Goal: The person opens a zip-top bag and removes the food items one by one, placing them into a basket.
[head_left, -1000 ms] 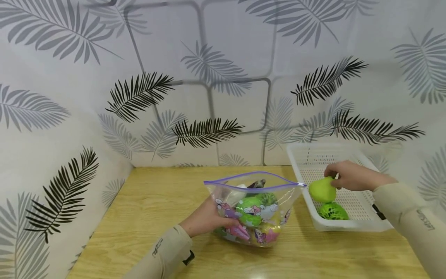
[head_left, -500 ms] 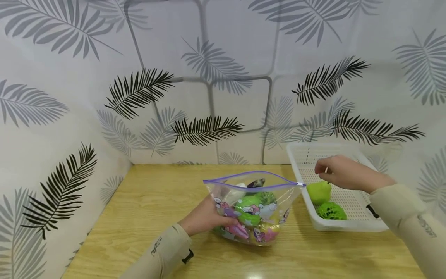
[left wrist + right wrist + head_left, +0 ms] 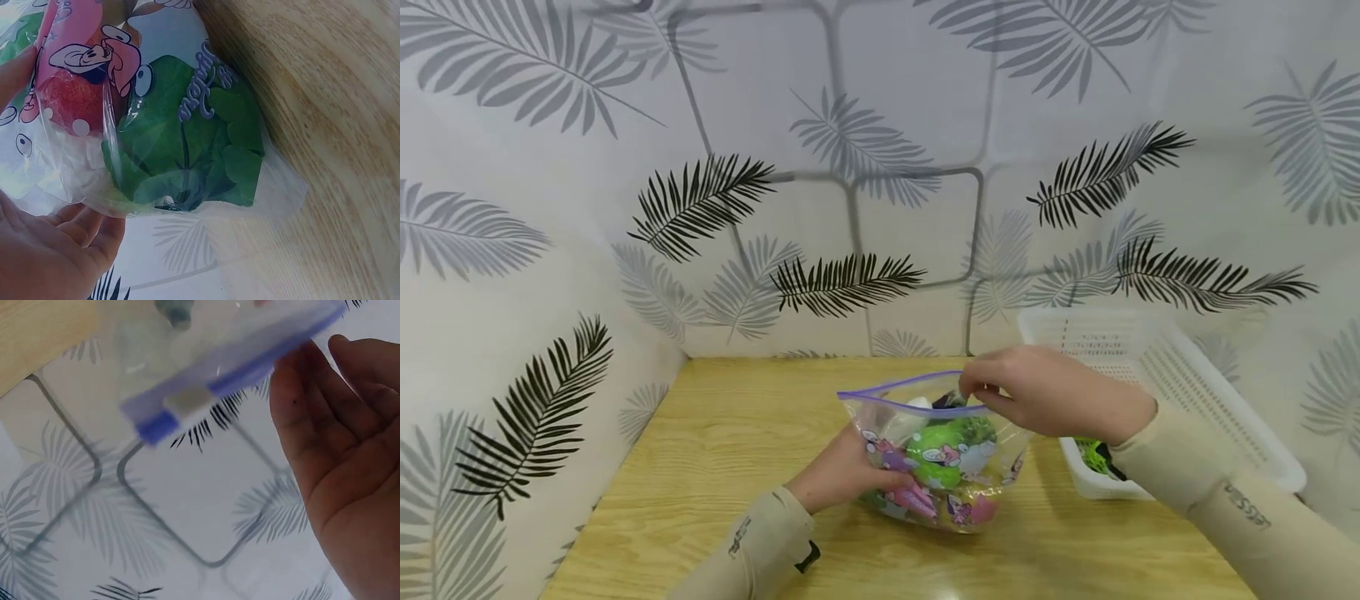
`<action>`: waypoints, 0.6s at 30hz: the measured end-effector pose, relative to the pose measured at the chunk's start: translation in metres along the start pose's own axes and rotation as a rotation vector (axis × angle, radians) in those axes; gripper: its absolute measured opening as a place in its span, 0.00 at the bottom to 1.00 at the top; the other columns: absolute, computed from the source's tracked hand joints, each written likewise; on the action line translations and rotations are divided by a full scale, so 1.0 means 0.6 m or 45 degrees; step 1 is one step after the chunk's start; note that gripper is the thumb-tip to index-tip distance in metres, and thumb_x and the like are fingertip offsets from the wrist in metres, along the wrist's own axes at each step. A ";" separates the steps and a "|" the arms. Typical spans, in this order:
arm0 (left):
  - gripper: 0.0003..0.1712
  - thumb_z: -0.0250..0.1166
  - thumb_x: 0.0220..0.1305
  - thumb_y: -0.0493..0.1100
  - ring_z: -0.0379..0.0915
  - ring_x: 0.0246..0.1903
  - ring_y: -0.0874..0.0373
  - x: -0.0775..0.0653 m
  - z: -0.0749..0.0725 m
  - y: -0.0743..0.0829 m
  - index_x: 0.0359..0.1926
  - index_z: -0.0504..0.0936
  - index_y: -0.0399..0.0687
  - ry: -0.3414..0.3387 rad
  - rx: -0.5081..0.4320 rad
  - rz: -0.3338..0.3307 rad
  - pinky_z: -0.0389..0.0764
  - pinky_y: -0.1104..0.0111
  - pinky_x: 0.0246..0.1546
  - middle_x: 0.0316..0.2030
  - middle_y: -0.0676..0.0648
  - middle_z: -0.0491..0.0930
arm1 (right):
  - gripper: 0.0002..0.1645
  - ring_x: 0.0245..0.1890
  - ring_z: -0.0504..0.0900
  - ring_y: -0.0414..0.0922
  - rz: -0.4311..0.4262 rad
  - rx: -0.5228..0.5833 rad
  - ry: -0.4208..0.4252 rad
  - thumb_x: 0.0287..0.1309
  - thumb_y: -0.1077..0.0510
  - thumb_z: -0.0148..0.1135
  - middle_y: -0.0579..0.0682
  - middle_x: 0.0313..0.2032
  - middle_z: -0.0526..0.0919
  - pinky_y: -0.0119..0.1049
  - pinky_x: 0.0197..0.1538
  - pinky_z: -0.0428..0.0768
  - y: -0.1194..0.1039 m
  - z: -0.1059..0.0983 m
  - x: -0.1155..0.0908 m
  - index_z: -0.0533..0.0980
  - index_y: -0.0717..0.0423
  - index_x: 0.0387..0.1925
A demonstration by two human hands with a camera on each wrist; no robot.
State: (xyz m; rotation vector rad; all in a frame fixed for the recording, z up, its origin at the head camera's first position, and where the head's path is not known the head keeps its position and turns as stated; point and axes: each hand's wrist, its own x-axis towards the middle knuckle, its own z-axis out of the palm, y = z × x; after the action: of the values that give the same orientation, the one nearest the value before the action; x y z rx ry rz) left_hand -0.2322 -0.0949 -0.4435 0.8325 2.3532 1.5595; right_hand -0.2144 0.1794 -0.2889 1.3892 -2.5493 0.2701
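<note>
My left hand (image 3: 842, 475) grips the lower left side of a clear cartoon-print zip bag (image 3: 992, 454), thumb in front. The bag stands upright with its purple zip mouth (image 3: 895, 385) apart. Inside show a bright green rounded piece (image 3: 936, 454), a dark-tipped piece (image 3: 950, 401), and in the left wrist view dark green leaves (image 3: 187, 137) and a red round piece (image 3: 72, 103). My right hand (image 3: 1052, 392) is at the mouth's right side, fingertips over the opening. In the right wrist view its thumb and fingers stand apart, nothing seen between them.
A white plastic basket (image 3: 1262, 442) stands right of the bag, partly covered by the right forearm. A green dark-speckled piece (image 3: 1092, 456) shows at its near left corner. A leaf-print cloth (image 3: 880, 233) hangs behind the wooden table (image 3: 737, 417).
My right hand let go of a yellow-green pear in the basket, then moved left to the bag's mouth. The arm now hides the pear. My left hand keeps its hold.
</note>
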 end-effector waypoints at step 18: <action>0.42 0.79 0.41 0.51 0.73 0.45 0.64 0.001 0.002 0.010 0.57 0.68 0.64 -0.002 0.135 0.061 0.77 0.61 0.49 0.47 0.58 0.78 | 0.21 0.18 0.69 0.33 0.099 0.141 -0.532 0.52 0.67 0.61 0.37 0.21 0.77 0.29 0.23 0.75 -0.029 0.037 0.044 0.79 0.49 0.48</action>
State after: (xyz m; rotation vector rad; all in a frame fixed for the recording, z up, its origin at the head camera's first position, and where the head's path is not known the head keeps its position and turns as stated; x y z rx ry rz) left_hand -0.2297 -0.0919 -0.4386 0.9190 2.4503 1.4618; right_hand -0.2159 0.1429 -0.3015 1.5239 -2.9702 0.1469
